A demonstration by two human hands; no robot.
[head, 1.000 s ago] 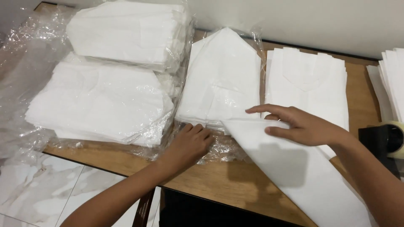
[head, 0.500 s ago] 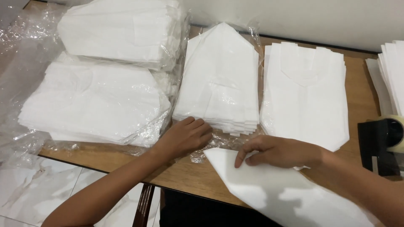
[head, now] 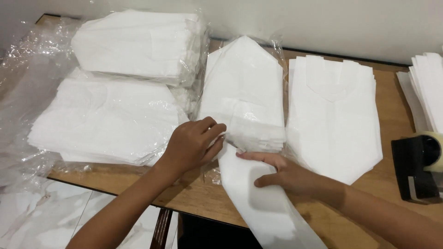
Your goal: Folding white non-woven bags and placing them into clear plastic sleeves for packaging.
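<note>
Left of the hands: two plastic-wrapped bundles of white folded sheets (head: 110, 117), one behind the other (head: 138, 44). Right of the hands: unwrapped stack of white pointed sheets (head: 337, 115). Further right: black tape dispenser (head: 417, 168); behind it, another white stack (head: 427, 87). Underneath: wooden table (head: 392, 106).

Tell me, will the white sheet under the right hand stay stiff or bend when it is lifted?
Probably floppy: the white sheet hangs over the table edge. It looks thin, so likely light. The right hand presses it flat, perhaps against sliding.
</note>
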